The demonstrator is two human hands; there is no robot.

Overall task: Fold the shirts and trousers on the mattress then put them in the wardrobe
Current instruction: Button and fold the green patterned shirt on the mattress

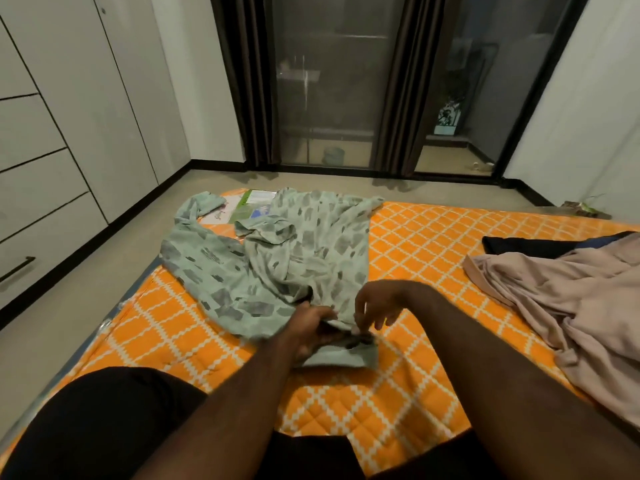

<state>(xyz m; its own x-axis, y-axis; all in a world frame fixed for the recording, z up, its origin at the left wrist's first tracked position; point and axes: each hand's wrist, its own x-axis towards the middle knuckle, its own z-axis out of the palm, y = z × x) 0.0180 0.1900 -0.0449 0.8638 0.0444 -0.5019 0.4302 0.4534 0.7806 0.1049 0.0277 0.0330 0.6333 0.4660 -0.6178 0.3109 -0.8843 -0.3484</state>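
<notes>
Early stage, nothing looks folded yet. Green patterned garment (pixel 277 258) lies spread and rumpled on the orange mattress (pixel 433 244), from centre out to 11 o'clock, one sleeve or leg trailing toward the far left edge; can't tell if it's a shirt or trousers. Left grip (pixel 311 332) is closed on the near hem of that garment at 6 o'clock of the pile, with cloth bunched under the fingers. Right grip (pixel 375 306) hovers just beside it at 3 o'clock, fingers loosely curled, holding nothing as far as the blur shows. Looks like the first fold or a straighten-out on this piece, judging by the hem being lifted. A beige garment (pixel 571 299) sits in an unfolded heap at 3 o'clock on the mattress, and a dark garment (pixel 530 245) lies flat just behind it at 2 o'clock, touching it. A printed leaflet (pixel 249 206) pokes out from under the green one at 12 o'clock. Wardrobe (pixel 52 133) stands at 9 to 10 o'clock, doors and drawers closed, well apart from the clothes. Left to do: fold all three pieces, then carry them over and put them in.
</notes>
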